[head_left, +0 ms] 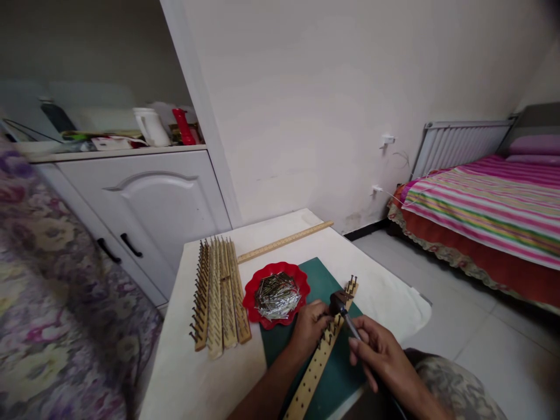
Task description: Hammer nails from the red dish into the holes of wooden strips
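My right hand (374,347) grips a hammer (352,325) by its handle. The dark hammer head (338,302) is over a wooden strip (315,370) that slants across the green cutting mat (317,271). Dark nails (351,283) stand up from the strip's far part, while its near part shows rows of dark holes or spots. My left hand (310,326) is at the strip just left of the hammer head, fingers pinched around a nail; the fingertips are partly hidden. Beside that hand, a red scalloped bowl (251,312) holds a heap of loose nails (280,296).
Several wooden strips studded with nails (219,297) lie side by side on the left of the white table (175,373). A wooden ruler-like strip (286,239) lies along the back. A white cabinet (161,210) is at left, a bed (476,204) at right.
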`<action>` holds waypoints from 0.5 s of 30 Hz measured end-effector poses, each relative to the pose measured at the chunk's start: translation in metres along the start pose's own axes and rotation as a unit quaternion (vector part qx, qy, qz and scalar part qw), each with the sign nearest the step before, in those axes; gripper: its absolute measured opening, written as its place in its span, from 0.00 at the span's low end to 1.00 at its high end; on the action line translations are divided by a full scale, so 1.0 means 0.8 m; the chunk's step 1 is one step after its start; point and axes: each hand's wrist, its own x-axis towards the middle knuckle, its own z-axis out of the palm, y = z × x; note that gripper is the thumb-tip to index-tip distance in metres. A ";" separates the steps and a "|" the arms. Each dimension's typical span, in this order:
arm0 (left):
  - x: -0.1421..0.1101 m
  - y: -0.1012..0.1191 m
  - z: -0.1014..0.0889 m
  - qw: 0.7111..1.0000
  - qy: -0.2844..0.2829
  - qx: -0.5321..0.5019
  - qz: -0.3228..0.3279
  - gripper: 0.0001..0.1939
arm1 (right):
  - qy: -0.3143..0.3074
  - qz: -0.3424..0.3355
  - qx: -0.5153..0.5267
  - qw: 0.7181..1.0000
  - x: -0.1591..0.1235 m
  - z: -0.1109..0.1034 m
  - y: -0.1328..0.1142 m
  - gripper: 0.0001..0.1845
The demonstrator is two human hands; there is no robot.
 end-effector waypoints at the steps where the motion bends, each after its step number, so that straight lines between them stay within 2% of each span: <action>1: 0.000 0.000 0.000 1.000 -0.001 0.001 -0.001 0.06 | -0.004 0.000 0.002 1.000 0.000 0.000 -0.001 0.13; 10: -0.001 0.000 -0.001 1.000 -0.004 0.024 0.000 0.06 | -0.001 0.006 0.013 1.000 -0.001 -0.002 -0.002 0.14; 15: -0.002 -0.003 -0.002 1.000 -0.009 0.017 -0.008 0.05 | 0.045 -0.012 0.034 0.998 -0.010 -0.024 -0.001 0.15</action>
